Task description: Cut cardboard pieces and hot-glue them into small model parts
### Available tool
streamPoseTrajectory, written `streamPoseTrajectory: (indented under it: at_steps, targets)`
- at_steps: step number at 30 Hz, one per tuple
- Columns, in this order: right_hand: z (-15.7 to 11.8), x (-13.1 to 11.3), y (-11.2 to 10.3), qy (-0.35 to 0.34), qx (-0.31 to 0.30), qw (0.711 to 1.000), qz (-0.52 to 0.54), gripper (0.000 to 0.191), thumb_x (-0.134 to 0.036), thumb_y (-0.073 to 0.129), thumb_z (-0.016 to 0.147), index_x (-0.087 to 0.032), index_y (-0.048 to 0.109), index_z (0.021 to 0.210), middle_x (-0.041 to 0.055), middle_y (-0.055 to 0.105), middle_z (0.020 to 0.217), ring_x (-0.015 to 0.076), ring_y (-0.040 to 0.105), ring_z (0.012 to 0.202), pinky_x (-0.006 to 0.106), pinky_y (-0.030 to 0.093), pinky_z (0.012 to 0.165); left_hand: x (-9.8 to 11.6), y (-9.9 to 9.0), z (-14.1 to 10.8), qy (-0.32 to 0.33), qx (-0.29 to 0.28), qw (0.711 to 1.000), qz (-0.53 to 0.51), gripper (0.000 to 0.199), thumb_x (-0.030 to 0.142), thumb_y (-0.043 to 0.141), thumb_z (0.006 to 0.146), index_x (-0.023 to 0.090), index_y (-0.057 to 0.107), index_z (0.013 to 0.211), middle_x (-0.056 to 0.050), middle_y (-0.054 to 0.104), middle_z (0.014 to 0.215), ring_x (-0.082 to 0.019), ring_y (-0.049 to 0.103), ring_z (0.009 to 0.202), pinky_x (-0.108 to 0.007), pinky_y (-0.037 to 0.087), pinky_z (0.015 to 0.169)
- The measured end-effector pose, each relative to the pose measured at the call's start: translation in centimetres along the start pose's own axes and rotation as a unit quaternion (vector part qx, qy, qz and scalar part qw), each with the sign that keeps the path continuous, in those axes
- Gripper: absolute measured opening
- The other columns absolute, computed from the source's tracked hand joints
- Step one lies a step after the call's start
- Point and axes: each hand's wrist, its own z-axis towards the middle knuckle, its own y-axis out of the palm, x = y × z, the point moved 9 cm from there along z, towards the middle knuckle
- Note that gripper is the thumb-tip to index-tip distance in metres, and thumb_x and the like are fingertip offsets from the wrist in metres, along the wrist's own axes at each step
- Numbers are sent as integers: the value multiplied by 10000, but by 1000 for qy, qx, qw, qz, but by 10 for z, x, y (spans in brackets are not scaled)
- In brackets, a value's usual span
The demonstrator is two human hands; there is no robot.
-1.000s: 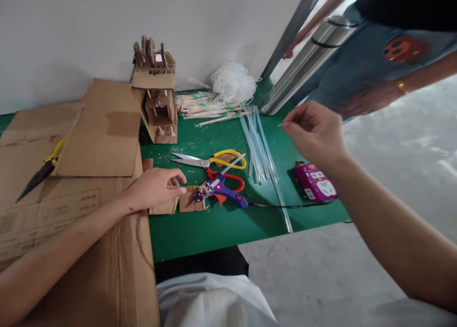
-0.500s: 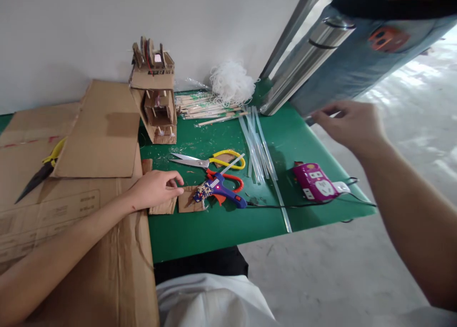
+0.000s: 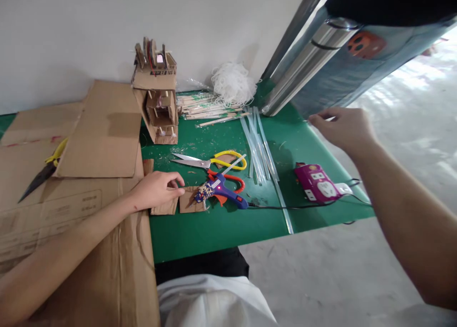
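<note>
My left hand [image 3: 160,190] rests on small cardboard pieces [image 3: 163,208], palm down, with its fingers loosely bent and a gap between thumb and forefinger; it holds nothing. To its right a blue glue gun [image 3: 223,191] with a lit red light lies over red-handled scissors [image 3: 237,183]. Yellow-handled scissors [image 3: 200,162] lie just beyond. Over the table's right edge, my right hand [image 3: 342,129] is raised, fingertips pinched together. Whatever is between them is too small or hidden to make out.
Clear glue sticks [image 3: 257,146] lie mid-table, near a purple power strip [image 3: 316,182]. Behind stand a cardboard model [image 3: 157,103], wrapped sticks [image 3: 203,107], white rubber bands [image 3: 233,85] and a steel flask [image 3: 310,65]. Cardboard sheets [image 3: 103,132] and pliers [image 3: 44,172] lie left. A person in jeans [image 3: 328,84] stands right.
My right hand has shifted slightly down and left, still pinched. My left hand stays in place. The other person's hand has left the top right of the view.
</note>
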Motion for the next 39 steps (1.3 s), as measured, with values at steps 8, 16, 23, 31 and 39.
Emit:
streamPoseTrajectory:
  at_steps: [8,16,23,31,39]
  targets:
    - [-3,2,1,21,-4,999,25,156,-251,768,729,-242,615,695,1,568,655,174,502,637,355,378,698,-1,2,1,3,-2,1000,-3,262,465,617,867,258,707,1000,5,771,933,-182,700,846,-293,452,725]
    - [-9,-8,-3,29,10,998,55,184,-265,686,811,-248,540,699,-4,522,658,169,469,658,351,348,698,-2,2,1,3,0,1000,2,255,463,619,865,258,711,986,2,774,931,-185,705,850,-291,456,727]
    - [-4,-3,0,19,1,999,49,127,-189,624,809,-240,562,710,14,559,707,179,509,714,339,374,725,-2,2,0,3,0,1000,6,265,472,609,868,263,714,993,4,774,932,-185,703,846,-292,450,715]
    - [-7,-3,3,36,-18,998,37,250,-193,463,907,-227,640,735,38,561,627,192,513,653,342,383,696,-1,2,0,6,0,1000,9,258,469,602,872,264,712,985,6,773,926,-186,703,843,-295,448,713]
    - [-1,4,-2,22,30,999,14,127,-253,691,766,-256,576,711,41,571,721,191,482,680,372,357,710,-1,2,0,0,-4,1000,10,255,467,603,872,268,713,986,12,773,927,-184,702,853,-288,443,712]
